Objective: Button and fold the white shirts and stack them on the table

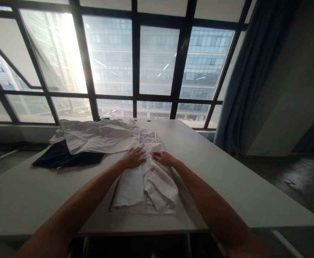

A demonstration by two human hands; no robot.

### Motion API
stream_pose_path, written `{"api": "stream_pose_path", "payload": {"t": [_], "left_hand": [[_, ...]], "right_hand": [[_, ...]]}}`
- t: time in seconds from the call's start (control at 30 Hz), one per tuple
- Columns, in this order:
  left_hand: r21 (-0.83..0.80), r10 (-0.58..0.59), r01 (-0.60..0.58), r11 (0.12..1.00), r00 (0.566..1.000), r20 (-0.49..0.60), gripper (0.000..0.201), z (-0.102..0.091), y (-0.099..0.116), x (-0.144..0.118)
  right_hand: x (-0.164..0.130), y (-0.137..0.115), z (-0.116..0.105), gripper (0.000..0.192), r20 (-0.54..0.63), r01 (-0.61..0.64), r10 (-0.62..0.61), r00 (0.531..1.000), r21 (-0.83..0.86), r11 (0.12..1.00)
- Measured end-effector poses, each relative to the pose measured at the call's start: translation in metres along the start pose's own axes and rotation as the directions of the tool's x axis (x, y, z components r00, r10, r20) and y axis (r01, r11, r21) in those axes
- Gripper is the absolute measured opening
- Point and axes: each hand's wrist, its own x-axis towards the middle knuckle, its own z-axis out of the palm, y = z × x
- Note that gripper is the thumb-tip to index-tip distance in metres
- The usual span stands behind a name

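- dark navy cloth [62, 156]: partly under rumpled white fabric [98, 136]
- little black thing [103, 118]: too tiny to tell tbh
- right hand [162, 158] pinching wrinkled white cloth garment [131, 184]? can't tell

White garment [128, 188], creased, on white table [213, 175]; left hand [133, 157] spread flat upon it, right hand [162, 158] curled at its middle. To the left: white cloths [95, 136], rumpled, overlapping dark cloth [61, 156]. Behind: black-framed window [159, 61]; blue curtain [243, 89], right.

Strong glare through the left window [70, 53], dim foreground tabletop [25, 208].
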Motion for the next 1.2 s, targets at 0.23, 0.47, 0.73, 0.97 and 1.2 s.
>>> {"api": "stream_pose_path", "payload": {"t": [0.23,0.47,0.73,0.97,1.2], "left_hand": [[-0.232,0.04,-0.035,0.972,0.999,0.016,0.039,-0.022,0.077,-0.018],[-0.441,-0.119,0.163,0.882,0.985,0.126,0.015,-0.022,0.098,-0.02],[-0.537,-0.046,0.372,0.757,0.85,0.524,0.035,-0.075,0.116,-0.055],[-0.498,0.103,0.223,0.838,0.832,0.546,0.043,-0.066,0.108,-0.051],[-0.226,0.013,-0.023,0.974,0.999,-0.05,0.053,-0.023,0.017,-0.026]], "right_hand": [[0.012,0.024,0.006,0.042,-0.09,0.063,-0.087,0.992,-0.244,0.968],[0.01,0.034,0.009,0.041,-0.188,0.064,-0.125,0.974,-0.303,0.951],[0.007,0.048,0.003,0.049,-0.105,0.056,-0.094,0.99,-0.321,0.946],[0.004,0.041,0.0,0.056,-0.051,0.037,-0.06,0.997,-0.374,0.927],[0.0,0.016,0.012,0.062,0.003,0.109,-0.117,0.993,-0.383,0.917]]}}
